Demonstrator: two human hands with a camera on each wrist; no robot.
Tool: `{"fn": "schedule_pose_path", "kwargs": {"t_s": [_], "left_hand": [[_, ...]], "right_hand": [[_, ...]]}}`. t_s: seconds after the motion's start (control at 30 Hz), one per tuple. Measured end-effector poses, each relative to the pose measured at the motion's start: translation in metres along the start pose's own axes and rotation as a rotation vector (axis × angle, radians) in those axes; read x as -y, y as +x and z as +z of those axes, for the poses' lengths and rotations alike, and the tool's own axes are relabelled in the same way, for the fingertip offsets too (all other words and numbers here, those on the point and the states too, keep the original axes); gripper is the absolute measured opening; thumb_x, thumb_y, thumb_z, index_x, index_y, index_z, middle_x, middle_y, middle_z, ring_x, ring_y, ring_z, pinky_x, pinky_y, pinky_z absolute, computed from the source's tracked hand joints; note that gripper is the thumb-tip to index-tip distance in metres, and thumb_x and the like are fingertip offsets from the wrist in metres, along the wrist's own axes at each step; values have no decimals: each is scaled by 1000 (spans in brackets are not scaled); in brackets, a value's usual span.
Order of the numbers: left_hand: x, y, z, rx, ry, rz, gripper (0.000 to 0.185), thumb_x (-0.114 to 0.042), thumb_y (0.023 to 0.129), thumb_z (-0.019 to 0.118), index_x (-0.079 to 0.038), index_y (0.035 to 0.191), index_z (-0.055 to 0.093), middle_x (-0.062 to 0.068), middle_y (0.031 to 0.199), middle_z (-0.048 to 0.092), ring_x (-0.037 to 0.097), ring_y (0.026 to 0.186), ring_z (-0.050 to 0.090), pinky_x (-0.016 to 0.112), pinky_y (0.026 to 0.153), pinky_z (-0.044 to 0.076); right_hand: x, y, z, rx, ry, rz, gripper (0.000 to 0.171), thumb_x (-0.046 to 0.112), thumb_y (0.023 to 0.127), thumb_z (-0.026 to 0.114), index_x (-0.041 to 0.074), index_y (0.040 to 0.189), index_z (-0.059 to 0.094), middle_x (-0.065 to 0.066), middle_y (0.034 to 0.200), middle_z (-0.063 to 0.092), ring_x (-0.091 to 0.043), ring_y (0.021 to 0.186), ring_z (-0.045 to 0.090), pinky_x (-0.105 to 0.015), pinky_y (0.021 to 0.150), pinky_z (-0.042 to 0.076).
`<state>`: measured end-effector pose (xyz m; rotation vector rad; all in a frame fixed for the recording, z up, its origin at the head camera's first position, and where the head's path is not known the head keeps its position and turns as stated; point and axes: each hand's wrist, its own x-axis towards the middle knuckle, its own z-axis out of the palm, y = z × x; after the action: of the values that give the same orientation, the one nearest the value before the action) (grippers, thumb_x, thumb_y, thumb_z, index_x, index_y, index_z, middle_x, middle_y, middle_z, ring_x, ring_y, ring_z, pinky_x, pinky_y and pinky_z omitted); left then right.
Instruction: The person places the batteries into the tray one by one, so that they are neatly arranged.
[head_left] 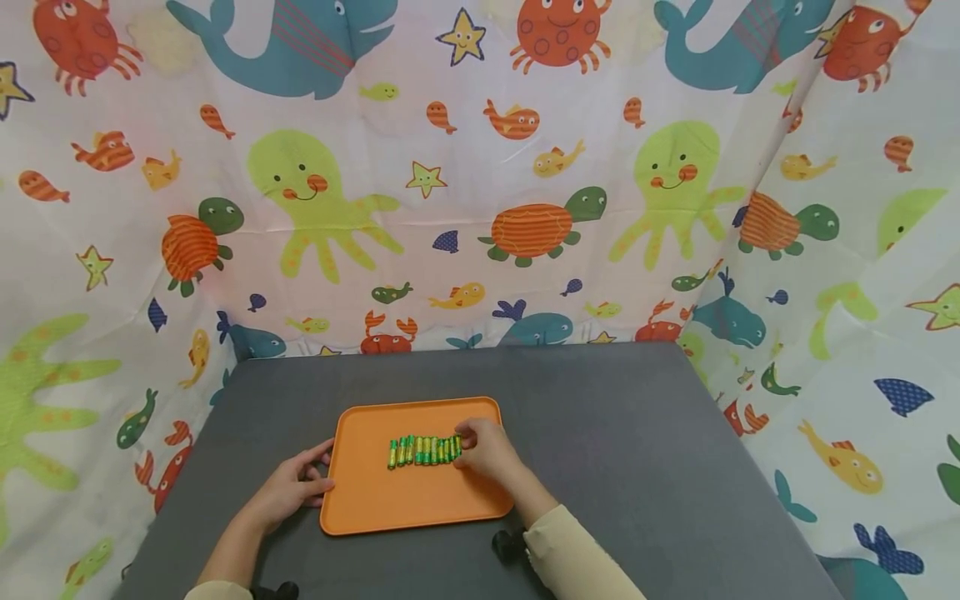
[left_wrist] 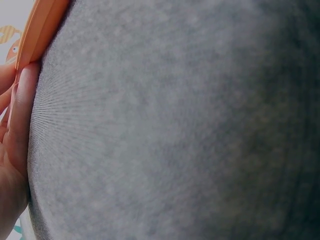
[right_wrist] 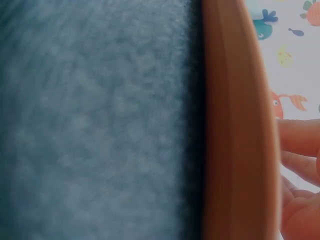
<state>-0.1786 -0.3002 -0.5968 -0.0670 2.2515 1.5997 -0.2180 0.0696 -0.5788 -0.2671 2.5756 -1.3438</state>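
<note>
A row of several green-and-yellow batteries (head_left: 423, 451) lies side by side on an orange tray (head_left: 412, 508). The row slants slightly, its left end a little lower. My right hand (head_left: 487, 450) is at the right end of this row, thumb and index finger at the two ends of the last battery (head_left: 457, 447), pinching it. Part of that battery is hidden by the fingers. At the tray's left edge, my left hand (head_left: 296, 483) holds the rim, thumb toward the near side. In the left wrist view its fingers (left_wrist: 29, 85) meet the tray rim (left_wrist: 42, 30).
The tray rests on a dark grey table (head_left: 600, 433). A white curtain (head_left: 465, 183) printed with sea animals hangs behind the table and along both sides. Dark wrist straps (head_left: 510, 546) and light sleeves (head_left: 577, 558) show on the forearms. The tray's side wall (right_wrist: 240, 125) fills part of the right wrist view.
</note>
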Motion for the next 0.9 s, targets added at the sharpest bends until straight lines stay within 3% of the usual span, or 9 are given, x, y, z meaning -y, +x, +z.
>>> {"fn": "schedule_pose_path", "kwargs": {"t_s": [0.4, 0.9], "left_hand": [[4, 3, 1, -11, 17, -1, 77, -14, 91, 75, -14, 157, 36, 14, 124, 49, 23, 88, 57, 37, 72, 60], [4, 2, 0, -24, 37, 5, 77, -15, 91, 76, -13, 157, 36, 13, 127, 46, 22, 88, 56, 34, 70, 59]], "right_hand": [[-4, -4, 1, -11, 16, -8, 51, 3, 80, 84, 6, 128, 66, -7, 112, 66, -23, 99, 62, -39, 81, 55], [-4, -15, -7, -60, 59, -42, 54, 6, 78, 87, 6, 127, 67, -10, 110, 68, -25, 94, 65, -36, 73, 56]]}}
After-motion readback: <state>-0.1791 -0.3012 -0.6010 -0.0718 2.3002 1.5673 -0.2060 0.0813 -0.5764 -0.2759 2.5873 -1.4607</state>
